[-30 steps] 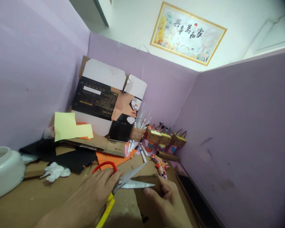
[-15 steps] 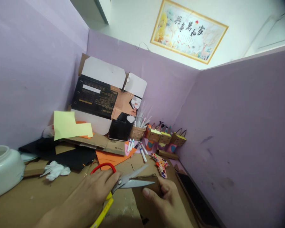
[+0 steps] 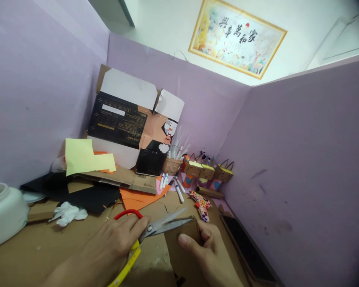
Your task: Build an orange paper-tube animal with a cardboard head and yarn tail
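Note:
My left hand (image 3: 122, 235) is closed round the handles of a pair of scissors (image 3: 161, 225), one handle red and one wrapped in yellow. The blades point right and are slightly parted, with the lower blade against the top edge of a brown cardboard piece (image 3: 182, 251). That piece is gripped by my right hand (image 3: 208, 247), its thumb lying on the front face and its other fingers partly hidden behind. Beyond the cardboard lies a colourful patterned paper piece (image 3: 202, 207).
A white pot (image 3: 7, 215) and crumpled tissue (image 3: 68, 213) sit at left. Behind are orange paper (image 3: 140, 198), markers (image 3: 178, 191), a flattened box (image 3: 119, 119), a basket of sticks (image 3: 172, 166) and cat-eared cardboard figures (image 3: 208, 171). A dark tray-like object (image 3: 245, 247) lies along the right wall.
The scissor blades have come closer together, with the lower blade now up along the cardboard's top edge. Both hands have barely shifted, and the view has moved slightly.

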`<state>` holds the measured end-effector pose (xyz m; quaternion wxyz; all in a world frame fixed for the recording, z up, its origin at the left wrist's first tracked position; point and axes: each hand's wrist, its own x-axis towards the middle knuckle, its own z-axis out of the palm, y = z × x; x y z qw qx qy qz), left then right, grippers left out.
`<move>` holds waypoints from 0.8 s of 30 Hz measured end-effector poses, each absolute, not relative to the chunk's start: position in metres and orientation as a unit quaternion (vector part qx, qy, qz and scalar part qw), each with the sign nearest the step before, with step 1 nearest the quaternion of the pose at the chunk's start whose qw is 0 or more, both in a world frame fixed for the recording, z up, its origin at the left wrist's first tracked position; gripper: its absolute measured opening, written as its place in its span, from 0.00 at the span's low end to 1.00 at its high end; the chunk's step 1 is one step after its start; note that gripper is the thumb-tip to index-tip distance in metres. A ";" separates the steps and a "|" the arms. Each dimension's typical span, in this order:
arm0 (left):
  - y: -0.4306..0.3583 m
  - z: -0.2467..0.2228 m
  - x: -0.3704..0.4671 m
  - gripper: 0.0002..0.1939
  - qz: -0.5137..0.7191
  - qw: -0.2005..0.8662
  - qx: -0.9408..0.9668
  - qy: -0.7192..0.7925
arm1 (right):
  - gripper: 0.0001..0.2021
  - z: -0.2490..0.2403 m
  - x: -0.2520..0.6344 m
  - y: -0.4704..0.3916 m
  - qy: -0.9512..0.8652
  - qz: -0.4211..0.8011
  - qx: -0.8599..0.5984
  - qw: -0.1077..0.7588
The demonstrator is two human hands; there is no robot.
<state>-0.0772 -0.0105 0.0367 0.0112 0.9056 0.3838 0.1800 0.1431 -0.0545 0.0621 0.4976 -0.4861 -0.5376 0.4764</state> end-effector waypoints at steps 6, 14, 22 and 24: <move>-0.008 0.030 -0.078 0.30 0.191 0.001 0.908 0.374 | 0.16 0.060 0.145 -0.054 -0.535 0.481 -0.484 0.498; -0.007 0.034 -0.078 0.29 0.141 -0.016 0.914 0.379 | 0.15 0.066 0.143 -0.053 -0.544 0.474 -0.488 0.491; -0.012 0.040 -0.071 0.28 0.149 -0.021 0.909 0.388 | 0.14 0.060 0.137 -0.057 -0.537 0.456 -0.513 0.491; -0.014 0.040 -0.069 0.28 0.130 -0.029 0.911 0.390 | 0.13 0.058 0.134 -0.058 -0.543 0.432 -0.523 0.495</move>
